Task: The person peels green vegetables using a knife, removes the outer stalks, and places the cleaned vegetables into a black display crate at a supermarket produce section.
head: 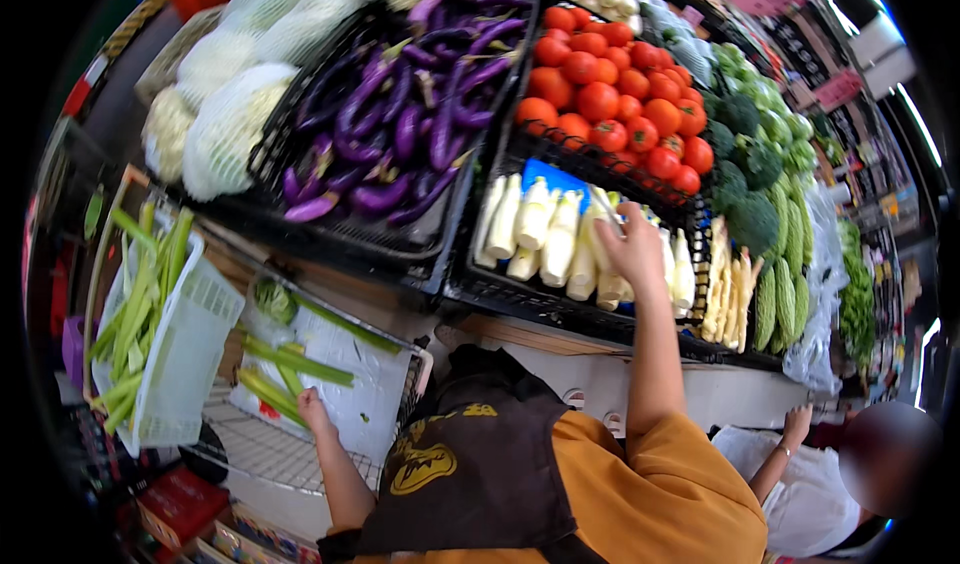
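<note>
Over a black crate of pale water bamboo shoots, my right hand reaches down with thumb and fingers around the narrow upper part of one shoot. The fingers partly cover that shoot, and a thin, pale, shiny edge shows beside them. Lower left, my left hand is curled at the end of a cut green stalk that looks like celery. More green stalks lie by it on a white sheet in a wire shopping cart.
A white plastic basket of green stalks stands at the cart's left. Black crates hold eggplants and tomatoes. Bagged cauliflowers, broccoli and bitter melons flank them. Another person is at lower right.
</note>
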The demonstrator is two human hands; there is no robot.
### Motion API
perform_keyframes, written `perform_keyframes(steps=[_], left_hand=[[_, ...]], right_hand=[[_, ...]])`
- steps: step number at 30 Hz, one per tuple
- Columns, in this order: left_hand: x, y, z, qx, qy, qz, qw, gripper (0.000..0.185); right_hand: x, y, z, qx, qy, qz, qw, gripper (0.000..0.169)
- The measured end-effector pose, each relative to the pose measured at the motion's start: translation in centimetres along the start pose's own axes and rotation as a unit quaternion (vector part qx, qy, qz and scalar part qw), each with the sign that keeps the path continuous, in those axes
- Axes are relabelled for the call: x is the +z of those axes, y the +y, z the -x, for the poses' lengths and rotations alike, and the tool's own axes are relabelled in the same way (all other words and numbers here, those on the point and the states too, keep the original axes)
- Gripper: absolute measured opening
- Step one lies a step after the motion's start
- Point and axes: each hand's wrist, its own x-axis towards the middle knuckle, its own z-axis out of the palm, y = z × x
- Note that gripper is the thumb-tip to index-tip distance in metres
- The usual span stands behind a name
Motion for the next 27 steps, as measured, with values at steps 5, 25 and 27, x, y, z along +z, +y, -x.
perform_keyframes(steps=[5,25,27], left_hand=[[-1.6,-6.3,2.9,-0.228,0.01,-0.05,0.972,0.015],[4.9,-2.7,-5.9,-0.203,0.055,-0.222,0.952,0.063],[5.5,-1.9,-6.4,-0.22,0.068,-0.222,0.947,0.067]], right_hand=[[-1.6,-0.3,-0.4,-0.017,-0.008,0.047,0.999,0.035],[6.6,-15.3,11.3,-0.065,-0.488,-0.312,0.812,0.012],[8.5,-14.9,13.0,-0.026,-0.539,-0.315,0.781,0.016]])
